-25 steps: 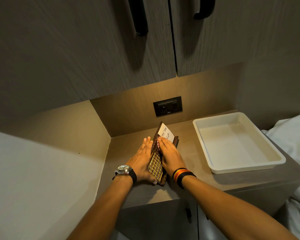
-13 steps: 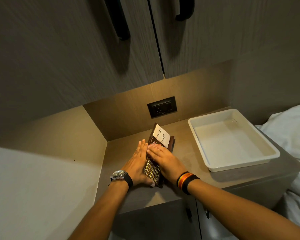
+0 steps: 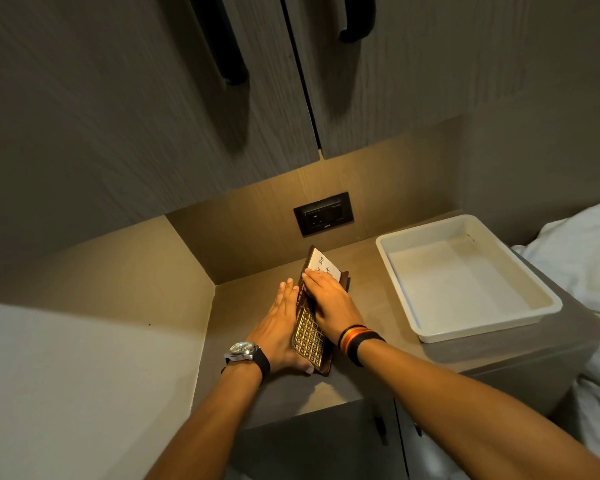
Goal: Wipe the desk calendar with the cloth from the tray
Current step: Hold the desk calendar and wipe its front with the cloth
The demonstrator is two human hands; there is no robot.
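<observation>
The desk calendar (image 3: 309,336) is brown with a gold number grid. It leans on the counter with a white handwritten note (image 3: 321,262) at its top. My left hand (image 3: 278,329) lies flat against the calendar's left side, thumb under its near corner, steadying it. My right hand (image 3: 329,304) presses flat on the calendar's face, fingertips over the lower part of the note. A dark brown fold, apparently the cloth (image 3: 345,277), peeks out beyond my right hand; the rest is hidden under the palm. The white tray (image 3: 534,317) has nothing in it.
The tray sits on the right of the grey counter (image 3: 368,271), near its right edge. A black wall socket (image 3: 323,213) is on the back panel just behind the calendar. Cabinet doors with black handles (image 3: 357,19) hang overhead. White bedding (image 3: 582,254) lies at far right.
My right hand has slid a little up the calendar's face and now covers the bottom of the note. My left hand stays against the calendar's side. The view shifted slightly.
</observation>
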